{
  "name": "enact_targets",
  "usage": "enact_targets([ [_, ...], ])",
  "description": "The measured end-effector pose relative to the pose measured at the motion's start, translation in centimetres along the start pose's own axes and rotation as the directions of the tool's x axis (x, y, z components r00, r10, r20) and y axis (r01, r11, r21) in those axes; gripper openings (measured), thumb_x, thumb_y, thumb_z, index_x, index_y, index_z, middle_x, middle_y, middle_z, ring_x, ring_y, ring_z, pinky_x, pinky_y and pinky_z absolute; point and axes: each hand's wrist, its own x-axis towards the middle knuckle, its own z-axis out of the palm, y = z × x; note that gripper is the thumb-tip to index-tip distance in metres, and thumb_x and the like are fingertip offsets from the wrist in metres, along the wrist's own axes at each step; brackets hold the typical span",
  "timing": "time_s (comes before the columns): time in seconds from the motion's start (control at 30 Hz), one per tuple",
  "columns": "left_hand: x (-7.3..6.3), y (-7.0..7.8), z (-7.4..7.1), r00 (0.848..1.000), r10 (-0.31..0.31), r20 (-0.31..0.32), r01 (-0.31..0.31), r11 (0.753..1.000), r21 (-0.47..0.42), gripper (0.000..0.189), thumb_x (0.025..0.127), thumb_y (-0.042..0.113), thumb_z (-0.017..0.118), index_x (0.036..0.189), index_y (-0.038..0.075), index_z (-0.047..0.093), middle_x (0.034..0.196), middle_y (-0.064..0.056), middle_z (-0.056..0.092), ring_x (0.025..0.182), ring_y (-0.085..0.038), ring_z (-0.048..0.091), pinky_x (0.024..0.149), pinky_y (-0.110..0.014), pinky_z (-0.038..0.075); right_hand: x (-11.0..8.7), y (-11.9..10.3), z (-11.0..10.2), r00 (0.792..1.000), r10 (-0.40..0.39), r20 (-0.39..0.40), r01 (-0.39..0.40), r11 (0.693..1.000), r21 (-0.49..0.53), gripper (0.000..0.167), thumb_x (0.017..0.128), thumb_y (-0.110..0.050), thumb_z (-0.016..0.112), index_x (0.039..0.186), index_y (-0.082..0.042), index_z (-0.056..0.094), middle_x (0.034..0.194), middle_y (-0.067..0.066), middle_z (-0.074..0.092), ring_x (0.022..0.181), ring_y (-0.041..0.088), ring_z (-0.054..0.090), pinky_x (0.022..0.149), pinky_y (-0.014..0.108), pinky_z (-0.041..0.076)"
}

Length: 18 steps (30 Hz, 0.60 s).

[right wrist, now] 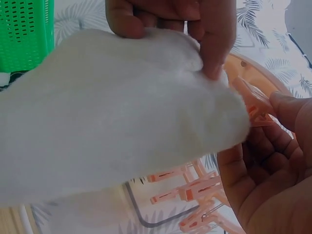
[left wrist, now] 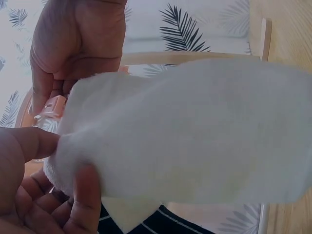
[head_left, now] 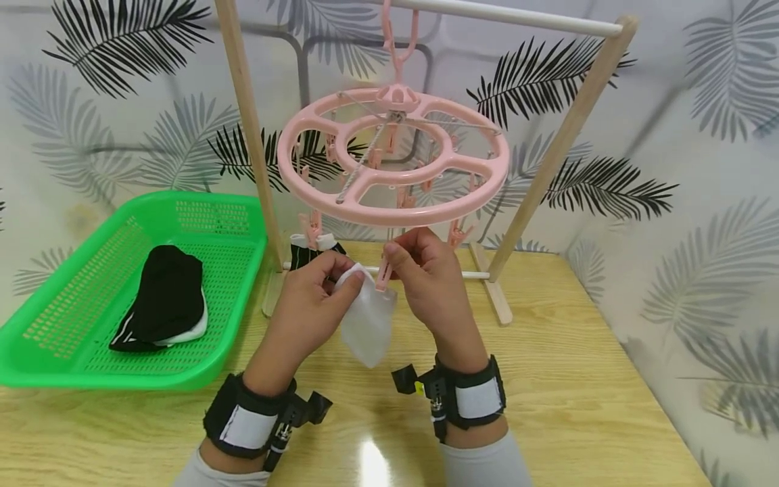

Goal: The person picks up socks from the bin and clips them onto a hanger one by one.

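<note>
In the head view my left hand (head_left: 312,295) pinches the top edge of a white sock (head_left: 368,326), which hangs down between my hands. My right hand (head_left: 437,292) holds a pink clothespin (head_left: 384,274) between thumb and fingers, right at the sock's upper corner. This pin hangs from a pink round drying hanger (head_left: 389,215). Both wrist views show the soft white fabric spread wide; in the right wrist view, the clothespin (right wrist: 252,101) sits close to the sock's gathered end.
Left of my hands, a green basket (head_left: 240,318) contains dark and white garments (head_left: 170,297). A striped black-and-white garment (head_left: 302,251) hangs behind my left hand. More pink clips (head_left: 460,233) dangle around the ring. The hanger's wooden stand (head_left: 556,142) rises from the table.
</note>
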Motion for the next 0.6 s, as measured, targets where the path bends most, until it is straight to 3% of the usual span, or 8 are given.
enact_targets([
  [0.3, -0.08, 0.24, -0.14, 0.988, 0.086, 0.131, -0.091, 0.996, 0.028, 0.011, 0.101, 0.019, 0.06, 0.108, 0.011, 0.064, 0.087, 0.0, 0.065, 0.063, -0.017, 0.054, 0.054, -0.032, 0.046, -0.01, 0.03, 0.08, 1.0, -0.022, -0.012, 0.021, 0.998, -0.052, 0.014, 0.1, -0.01, 0.059, 0.097, 0.003, 0.06, 0.08, 0.013, 0.061, 0.072, 0.018, 0.06, 0.069, 0.031, 0.053],
  [0.43, -0.04, 0.11, -0.37, 0.985, 0.103, 0.141, -0.1, 0.995, -0.025, 0.012, 0.101, 0.018, 0.059, 0.109, 0.01, 0.063, 0.091, -0.002, 0.065, 0.067, -0.017, 0.058, 0.061, -0.032, 0.051, 0.0, 0.03, 0.11, 1.0, -0.018, -0.012, 0.017, 1.0, -0.02, 0.014, 0.1, -0.009, 0.058, 0.098, 0.004, 0.06, 0.082, 0.012, 0.061, 0.072, 0.019, 0.059, 0.066, 0.029, 0.051],
  [0.6, 0.04, 0.0, -0.76, 0.978, 0.089, 0.188, -0.067, 0.99, -0.124, 0.013, 0.102, 0.015, 0.058, 0.111, 0.007, 0.062, 0.097, -0.006, 0.066, 0.076, -0.019, 0.064, 0.07, -0.035, 0.056, 0.0, 0.05, 0.13, 1.0, -0.005, -0.008, 0.005, 1.0, 0.007, 0.014, 0.1, -0.01, 0.058, 0.098, 0.004, 0.061, 0.082, 0.011, 0.062, 0.072, 0.018, 0.059, 0.066, 0.031, 0.052],
])
